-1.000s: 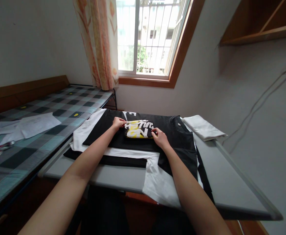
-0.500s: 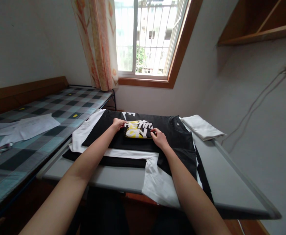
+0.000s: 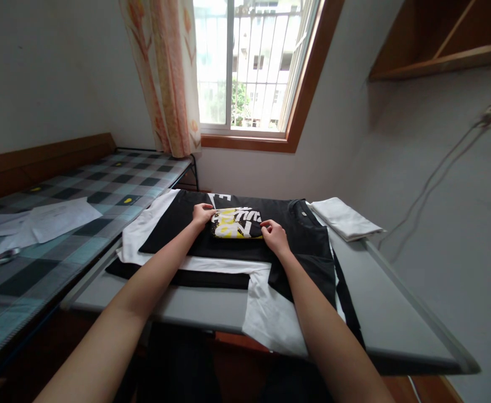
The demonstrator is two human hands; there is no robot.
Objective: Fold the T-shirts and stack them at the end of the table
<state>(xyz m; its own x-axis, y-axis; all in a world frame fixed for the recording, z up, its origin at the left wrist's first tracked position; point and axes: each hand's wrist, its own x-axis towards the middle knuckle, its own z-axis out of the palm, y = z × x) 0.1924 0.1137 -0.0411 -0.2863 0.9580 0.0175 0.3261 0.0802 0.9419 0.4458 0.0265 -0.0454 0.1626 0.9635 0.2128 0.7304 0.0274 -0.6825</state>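
Observation:
A small folded black garment with a yellow and white print (image 3: 237,223) rests on a black shirt (image 3: 299,240) spread over the table. My left hand (image 3: 203,215) pinches its left edge, and my right hand (image 3: 274,234) pinches the right edge. Under the black shirt lies a white garment (image 3: 266,308), whose sleeve hangs over the table's front edge. More black cloth (image 3: 211,279) shows beneath that.
On the grey table (image 3: 400,313), a folded white cloth (image 3: 346,218) lies at the back right. A checked bed (image 3: 102,196) with papers (image 3: 60,218) stands to the left. A wall shelf (image 3: 442,61) and cables (image 3: 434,168) are on the right.
The view has shifted slightly. My hands still hold the folded garment by its two ends, and its printed top now lies a little flatter.

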